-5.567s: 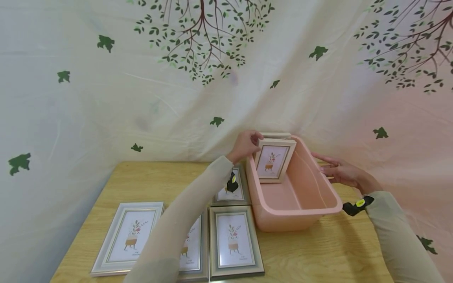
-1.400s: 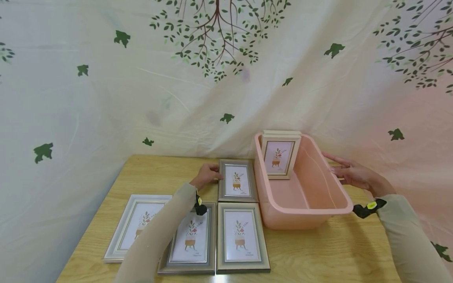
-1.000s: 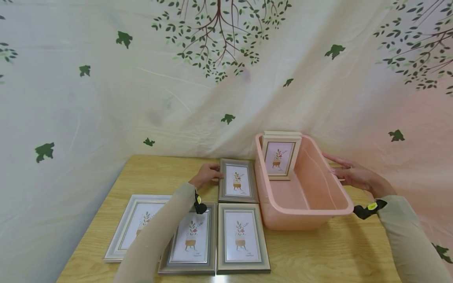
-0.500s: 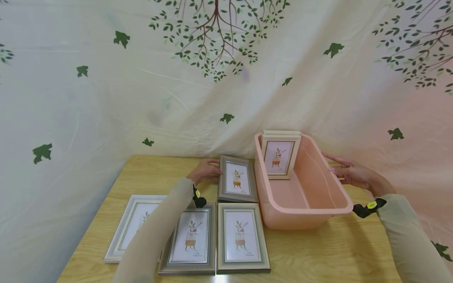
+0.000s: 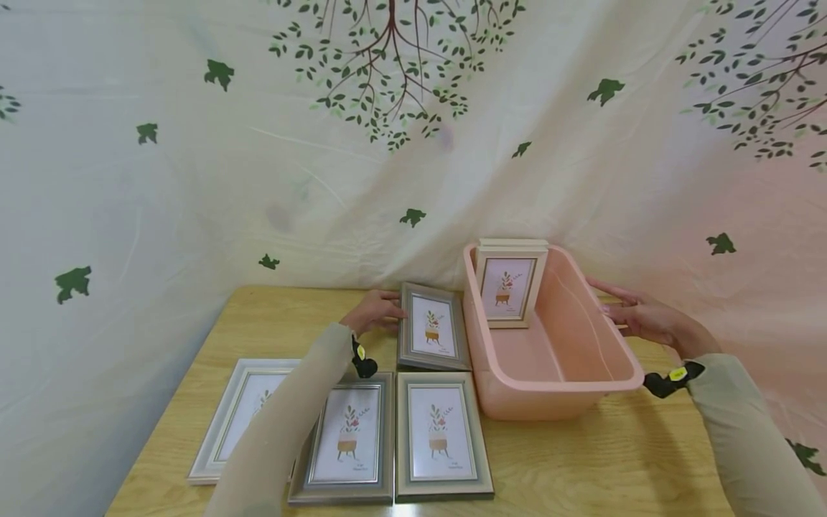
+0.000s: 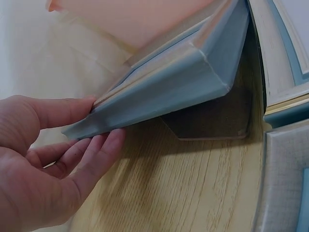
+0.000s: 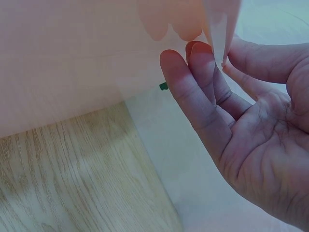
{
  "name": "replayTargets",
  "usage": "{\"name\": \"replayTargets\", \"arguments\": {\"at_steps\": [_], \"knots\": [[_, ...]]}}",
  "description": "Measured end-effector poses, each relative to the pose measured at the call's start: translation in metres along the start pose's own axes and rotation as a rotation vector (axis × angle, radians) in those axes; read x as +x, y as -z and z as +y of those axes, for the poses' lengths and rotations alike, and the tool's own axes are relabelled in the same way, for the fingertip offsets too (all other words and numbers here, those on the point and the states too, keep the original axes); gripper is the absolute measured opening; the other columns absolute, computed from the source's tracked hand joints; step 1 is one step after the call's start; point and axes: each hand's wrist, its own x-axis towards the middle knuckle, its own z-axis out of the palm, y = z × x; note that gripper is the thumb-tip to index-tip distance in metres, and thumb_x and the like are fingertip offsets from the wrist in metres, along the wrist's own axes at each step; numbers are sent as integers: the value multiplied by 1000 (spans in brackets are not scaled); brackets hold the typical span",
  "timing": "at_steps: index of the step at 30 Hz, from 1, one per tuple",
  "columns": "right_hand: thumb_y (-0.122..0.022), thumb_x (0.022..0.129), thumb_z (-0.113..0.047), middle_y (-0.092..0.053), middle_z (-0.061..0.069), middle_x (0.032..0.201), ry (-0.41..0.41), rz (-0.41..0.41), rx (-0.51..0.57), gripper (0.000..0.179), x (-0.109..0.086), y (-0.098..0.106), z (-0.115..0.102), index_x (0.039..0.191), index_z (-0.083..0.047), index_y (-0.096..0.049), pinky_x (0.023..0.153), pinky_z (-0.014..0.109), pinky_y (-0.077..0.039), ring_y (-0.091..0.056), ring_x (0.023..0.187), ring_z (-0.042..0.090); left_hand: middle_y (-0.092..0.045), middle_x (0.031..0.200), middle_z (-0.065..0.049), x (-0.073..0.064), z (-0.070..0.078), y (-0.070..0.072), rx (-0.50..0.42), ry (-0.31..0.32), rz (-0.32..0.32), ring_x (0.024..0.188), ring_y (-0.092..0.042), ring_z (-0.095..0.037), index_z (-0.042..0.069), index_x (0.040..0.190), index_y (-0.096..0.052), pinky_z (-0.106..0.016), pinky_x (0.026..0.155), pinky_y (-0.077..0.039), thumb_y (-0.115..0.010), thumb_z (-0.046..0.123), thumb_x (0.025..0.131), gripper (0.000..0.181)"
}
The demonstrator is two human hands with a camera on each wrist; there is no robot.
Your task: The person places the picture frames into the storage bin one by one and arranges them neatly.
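In the head view my left hand (image 5: 372,311) pinches the left edge of a grey-brown picture frame (image 5: 433,327), thumb on top and fingers underneath. This edge is raised from the table, and the frame's dark backing stand (image 6: 212,118) shows below it in the left wrist view. My right hand (image 5: 644,320) holds the right rim of a pink plastic tub (image 5: 555,387), with the lip between thumb and fingers in the right wrist view. Inside the tub, a cream picture frame (image 5: 509,289) leans upright at the far end, another frame's top edge showing behind it.
On the wooden table (image 5: 549,467) lie a white picture frame (image 5: 213,438), partly under my left sleeve, a dark silver picture frame (image 5: 349,438) and a champagne picture frame (image 5: 439,438). A cloth with printed leaves (image 5: 323,179) hangs close behind.
My left hand has let go of the cream picture frame in the tub and gripped the grey-brown one, then tilted its left edge up. The right hand has stayed at the tub's rim.
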Motion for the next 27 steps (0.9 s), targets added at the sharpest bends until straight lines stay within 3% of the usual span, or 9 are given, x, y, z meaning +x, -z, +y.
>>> {"name": "replayTargets", "arguments": {"at_steps": [10, 19, 27], "knots": [[-36, 109, -5, -65, -15, 137, -16, 3, -25, 69, 2, -1, 0, 164, -27, -1, 92, 34, -59, -69, 115, 11, -45, 152, -30, -5, -1, 6, -12, -11, -25, 125, -59, -41, -6, 153, -35, -54, 101, -54, -67, -8, 90, 71], [-35, 109, -3, -65, -14, 138, 11, -34, 4, 69, 6, -3, -1, 165, -31, -4, 92, 33, -59, -69, 116, 11, -46, 150, -29, -10, 1, 14, -19, -78, -30, 102, -64, -30, -3, 153, -35, -57, 98, -55, -62, -14, 87, 72], [-36, 109, -3, -65, -13, 138, 5, -19, 10, 69, 6, -4, 0, 165, -31, -6, 91, 34, -60, -70, 114, 12, -42, 150, -28, -9, -1, 18, -18, -138, -25, 112, -60, -36, 3, 155, -33, -58, 95, -56, -61, -17, 85, 79]]}}
